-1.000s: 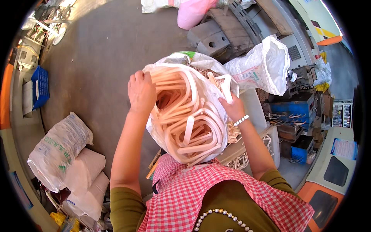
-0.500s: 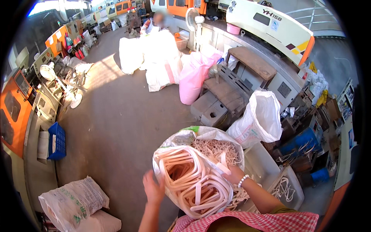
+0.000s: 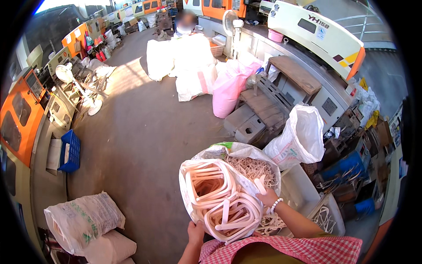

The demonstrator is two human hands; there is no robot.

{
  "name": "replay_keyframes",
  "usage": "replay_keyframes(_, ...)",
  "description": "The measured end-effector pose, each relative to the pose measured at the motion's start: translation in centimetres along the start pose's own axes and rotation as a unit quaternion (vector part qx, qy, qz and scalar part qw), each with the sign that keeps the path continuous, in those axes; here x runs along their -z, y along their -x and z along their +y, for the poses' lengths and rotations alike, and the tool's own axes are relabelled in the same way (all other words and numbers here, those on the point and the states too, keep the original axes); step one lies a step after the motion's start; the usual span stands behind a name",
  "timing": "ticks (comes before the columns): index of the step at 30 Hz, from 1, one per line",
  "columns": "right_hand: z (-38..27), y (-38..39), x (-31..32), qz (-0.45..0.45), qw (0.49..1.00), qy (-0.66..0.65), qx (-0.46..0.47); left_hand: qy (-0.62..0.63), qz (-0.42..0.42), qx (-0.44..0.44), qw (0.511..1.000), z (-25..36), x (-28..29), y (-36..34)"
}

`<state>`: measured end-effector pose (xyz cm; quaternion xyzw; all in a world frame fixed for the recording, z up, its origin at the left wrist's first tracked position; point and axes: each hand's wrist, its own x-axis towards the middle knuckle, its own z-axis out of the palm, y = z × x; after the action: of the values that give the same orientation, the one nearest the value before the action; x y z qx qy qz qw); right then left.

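Note:
A white woven sack (image 3: 186, 193) in front of me is packed with nested pale pink plastic loops (image 3: 210, 181), rounded at the corners. My left hand (image 3: 196, 230) is closed on the sack's lower left edge. At the sack's right side my right hand (image 3: 267, 198), with a white bead bracelet, has its fingers curled round a pale pink plastic piece (image 3: 260, 185) that sticks up from it. Whether these fingers also grip the sack is hidden. Just behind, a second white sack (image 3: 246, 149) holds thin, tangled pinkish plastic scraps (image 3: 249, 169).
A white sack (image 3: 303, 136) stands open at the right, by a pale plastic bin (image 3: 301, 185). Filled sacks (image 3: 85, 222) lie at lower left, near a blue crate (image 3: 70, 152). A pink sack (image 3: 228, 88) and white sacks stand farther off, with a person (image 3: 187, 24) behind them.
My left hand, open beside the sack before, has moved down and taken hold of its lower edge. The loop-filled sack sits slightly more upright. My right hand stays at its side.

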<state>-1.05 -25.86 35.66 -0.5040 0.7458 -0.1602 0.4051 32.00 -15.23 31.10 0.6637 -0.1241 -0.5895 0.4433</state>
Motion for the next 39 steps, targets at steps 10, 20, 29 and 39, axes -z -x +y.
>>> replay_keyframes(10,-7.8,-0.8,2.6,-0.097,0.989,-0.038,0.103,0.035,-0.057,-0.112,0.991,8.3,-1.5,0.7)
replay_keyframes(20,-5.0,5.7,2.2,-0.124,0.981,-0.143,0.034,0.135,0.029,-0.095,0.986,7.4,1.8,8.7)
replay_keyframes(29,-9.0,2.8,2.4,-0.029,0.977,-0.172,0.123,0.086,-0.022,-0.14,0.986,13.9,0.2,5.3)
replay_keyframes(39,-14.9,8.5,5.1,-0.041,0.985,-0.102,0.133,0.089,-0.021,-0.163,0.982,17.9,2.5,9.2)
